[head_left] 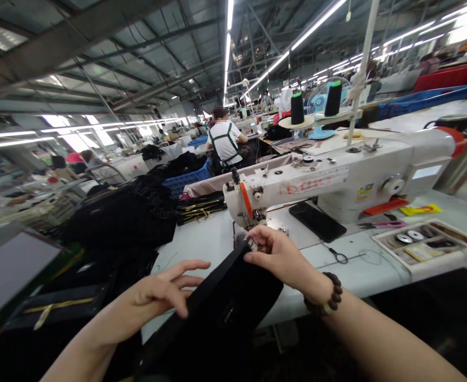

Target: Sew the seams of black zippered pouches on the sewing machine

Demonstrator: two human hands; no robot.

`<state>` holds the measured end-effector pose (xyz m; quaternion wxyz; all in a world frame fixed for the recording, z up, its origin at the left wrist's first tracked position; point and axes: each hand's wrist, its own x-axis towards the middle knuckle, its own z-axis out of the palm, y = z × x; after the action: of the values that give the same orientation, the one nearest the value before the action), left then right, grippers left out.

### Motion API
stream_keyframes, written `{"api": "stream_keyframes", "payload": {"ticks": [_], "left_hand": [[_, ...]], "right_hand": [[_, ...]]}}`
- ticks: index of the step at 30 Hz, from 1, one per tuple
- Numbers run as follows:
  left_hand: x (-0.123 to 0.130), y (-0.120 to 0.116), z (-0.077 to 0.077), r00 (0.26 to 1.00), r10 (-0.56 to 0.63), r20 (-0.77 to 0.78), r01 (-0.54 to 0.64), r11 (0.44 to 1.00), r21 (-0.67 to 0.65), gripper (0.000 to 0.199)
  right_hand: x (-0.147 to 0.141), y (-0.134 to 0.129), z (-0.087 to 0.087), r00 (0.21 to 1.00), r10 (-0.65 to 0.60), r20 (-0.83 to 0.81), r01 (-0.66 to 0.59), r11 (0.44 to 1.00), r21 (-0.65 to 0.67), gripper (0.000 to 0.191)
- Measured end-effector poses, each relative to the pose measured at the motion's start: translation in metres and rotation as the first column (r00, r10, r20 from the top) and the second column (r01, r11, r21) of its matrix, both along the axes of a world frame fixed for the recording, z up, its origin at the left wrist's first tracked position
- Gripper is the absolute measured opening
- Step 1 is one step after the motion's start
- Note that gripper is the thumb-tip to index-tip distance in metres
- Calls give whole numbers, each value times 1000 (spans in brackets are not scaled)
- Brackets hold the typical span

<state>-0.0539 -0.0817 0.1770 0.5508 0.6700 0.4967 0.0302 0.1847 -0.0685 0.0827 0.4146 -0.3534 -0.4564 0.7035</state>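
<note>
Black cloth piece in my right fingers, near the sewing machine

I hold the black cloth piece (233, 292) by its upper corner, with the fingers of my right hand (283, 257) pinched narrow on it. The piece is tilted in front of me, over the near edge of the pale surface (203, 233), and small gold letters (228, 314) are on its side. Its upper corner is just beside the head of the white sewing machine (297, 183); whether the two are touching, I cannot tell.

The fingers of my left hand (149, 294) are spread wide and grip nothing. They are beside the long edge of the piece, and one fingertip seems to rest on it.

On my right wrist is a bracelet (335, 292) of dark beads. On the surface, a black phone (317, 222) lies close to the machine, and farther to the right are pink scissors (388, 224) and a tray (432, 269) with bobbins (415, 235). At the left there is a big dark pile (117, 212), and behind it a blue crate (189, 184). Farther away, a person (225, 143) in a white shirt with green straps is seen from the back.
</note>
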Motion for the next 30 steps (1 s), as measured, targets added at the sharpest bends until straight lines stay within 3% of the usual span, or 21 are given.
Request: {"api": "stream_keyframes", "payload": {"ticks": [1, 4, 8, 12, 16, 21, 23, 25, 28, 30], "left_hand": [[5, 4, -1, 999, 10, -40, -12, 999, -44, 27], [24, 12, -12, 994, 37, -102, -40, 999, -28, 61], [45, 15, -30, 990, 114, -89, -119, 991, -61, 60], [50, 14, -38, 966, 259, -18, -260, 962, -88, 58], [53, 12, -36, 970, 241, -20, -242, 969, -55, 56], [54, 7, -40, 980, 139, 144, -91, 950, -300, 55], [52, 5, -45, 960, 173, 220, -79, 922, -379, 58], [52, 4, -48, 943, 253, 215, -147, 899, -413, 61], [55, 5, -46, 953, 274, 131, -214, 913, -348, 62], [59, 7, -41, 981, 193, 36, -184, 967, -174, 61]], "right_hand": [[-2, -2, 3, 996, -18, 82, 15, 999, 40, 37], [-7, -9, 7, 959, -104, 263, 66, 986, 152, 33], [-8, -16, 5, 905, -240, 350, 142, 949, 283, 32], [1, -17, 2, 907, -192, 374, 61, 940, 334, 27], [6, -13, 2, 893, -93, 441, -59, 946, 320, 24], [3, -9, 1, 916, -42, 398, -106, 934, 341, 18], [3, -10, 2, 926, -43, 375, -100, 930, 354, 18], [6, -11, 5, 924, -60, 378, -82, 934, 348, 19], [12, -17, 12, 892, -49, 450, -104, 945, 309, 20], [16, -22, 18, 861, -18, 509, -149, 947, 286, 22]]}}
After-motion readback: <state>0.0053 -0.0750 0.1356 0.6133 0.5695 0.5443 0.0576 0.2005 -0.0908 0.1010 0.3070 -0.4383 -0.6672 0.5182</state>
